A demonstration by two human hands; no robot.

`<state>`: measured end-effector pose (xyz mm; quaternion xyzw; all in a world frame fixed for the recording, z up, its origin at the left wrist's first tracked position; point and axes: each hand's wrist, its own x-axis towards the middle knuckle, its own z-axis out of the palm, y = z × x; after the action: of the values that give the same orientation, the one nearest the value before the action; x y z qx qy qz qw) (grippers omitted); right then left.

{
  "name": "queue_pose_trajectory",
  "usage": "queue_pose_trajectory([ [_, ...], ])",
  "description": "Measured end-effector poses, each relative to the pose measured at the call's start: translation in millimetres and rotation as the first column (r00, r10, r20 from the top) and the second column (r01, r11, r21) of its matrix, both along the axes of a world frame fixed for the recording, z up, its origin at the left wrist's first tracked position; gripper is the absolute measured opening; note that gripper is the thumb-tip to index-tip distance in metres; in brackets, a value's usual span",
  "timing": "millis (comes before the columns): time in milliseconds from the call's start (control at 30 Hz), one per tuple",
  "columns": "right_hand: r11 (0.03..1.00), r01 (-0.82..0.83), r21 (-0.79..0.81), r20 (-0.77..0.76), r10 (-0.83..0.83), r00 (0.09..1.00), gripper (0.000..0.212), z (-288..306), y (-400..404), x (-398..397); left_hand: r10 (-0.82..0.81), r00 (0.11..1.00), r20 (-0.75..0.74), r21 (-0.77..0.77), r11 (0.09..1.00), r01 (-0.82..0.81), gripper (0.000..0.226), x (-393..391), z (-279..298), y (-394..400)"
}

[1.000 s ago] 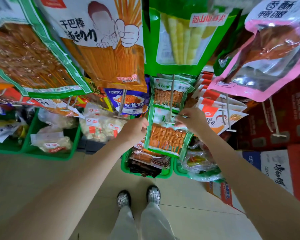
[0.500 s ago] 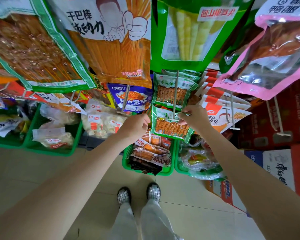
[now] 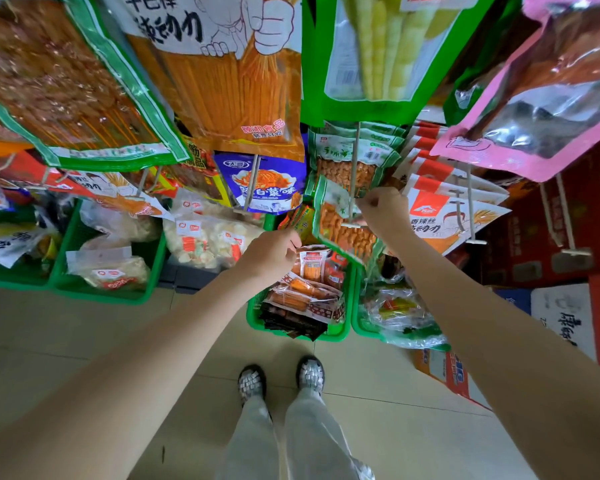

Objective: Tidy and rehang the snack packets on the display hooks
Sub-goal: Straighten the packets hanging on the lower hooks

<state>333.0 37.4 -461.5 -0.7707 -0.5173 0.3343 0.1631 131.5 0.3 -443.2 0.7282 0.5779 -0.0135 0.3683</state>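
While the right hand (image 3: 383,211) is pinching the top edge of a green-edged snack packet (image 3: 343,230) against the display hook (image 3: 353,174), its fingers are curling tightly round the header strip just beside the wire, and the packet is hanging tilted, its lower end swinging out over the green basket (image 3: 329,336) on the floor. The left hand (image 3: 274,252) is hovering just left of the packet, near its lower edge, with its fingers curled in; whether it is pinching a corner of the film or holding nothing, the view is not showing clearly. Behind the packet, further along the same hook, more packets of the same kind (image 3: 347,157) are hanging straight. The packet is looking light and limp: thin, glossy plastic film with a clear window over small orange-brown pieces, so it is probably sagging and twisting wherever it is not being supported, and the film is likely slippery under a loose grip. The stiffest part is probably the sealed header at the top, where the hang hole sits, so that is the sensible place to be taking hold, with a pinch on either side of the hole to keep it flat and open for the wire. Squeezing the middle is risking crushed contents and a creased face. To the right, red-and-white packets (image 3: 440,216) are crowding the neighbouring hook, so the packet is having little room to swing on that side.
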Motion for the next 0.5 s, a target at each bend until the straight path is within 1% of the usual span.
queue_pose_trajectory([
  [100, 0.996, 0.084, 0.02, -0.035, -0.083, 0.996, 0.037, 4, 11, 0, -0.008, 1.0, -0.008, 0.015, 1.0, 0.008, 0.023, -1, 3, 0],
  [167, 0.985, 0.165, 0.046, -0.082, -0.161, 0.984, 0.025, 11, 20, -2, -0.035, 0.999, -0.008, 0.036, 0.999, 0.035, 0.024, -3, 8, 1],
  [200, 0.975, 0.216, 0.057, -0.137, -0.206, 0.969, 0.024, 16, 22, -2, -0.05, 0.999, -0.005, 0.049, 0.998, 0.05, 0.024, -4, 11, 2],
  [267, 0.96, 0.277, 0.047, -0.213, -0.261, 0.942, 0.034, 29, 21, -2, -0.056, 0.998, 0.012, 0.078, 0.995, 0.055, 0.024, -5, 17, 5],
  [300, 0.96, 0.273, 0.062, -0.226, -0.253, 0.941, 0.038, 39, 18, -3, -0.047, 0.999, 0.02, 0.095, 0.994, 0.045, 0.024, -6, 21, 6],
  [367, 0.955, 0.25, 0.162, -0.234, -0.209, 0.95, 0.041, 61, 6, -8, -0.018, 0.999, 0.04, 0.133, 0.991, 0.013, 0.025, -8, 32, 8],
  [433, 0.93, 0.225, 0.292, -0.222, -0.163, 0.961, 0.038, 88, -7, -23, -0.003, 0.998, 0.07, 0.191, 0.982, -0.01, 0.026, -11, 47, 10],
  [500, 0.902, 0.153, 0.403, -0.236, -0.059, 0.97, 0.034, 118, -17, -46, 0.003, 0.995, 0.097, 0.269, 0.963, -0.029, 0.026, -17, 67, 10],
])
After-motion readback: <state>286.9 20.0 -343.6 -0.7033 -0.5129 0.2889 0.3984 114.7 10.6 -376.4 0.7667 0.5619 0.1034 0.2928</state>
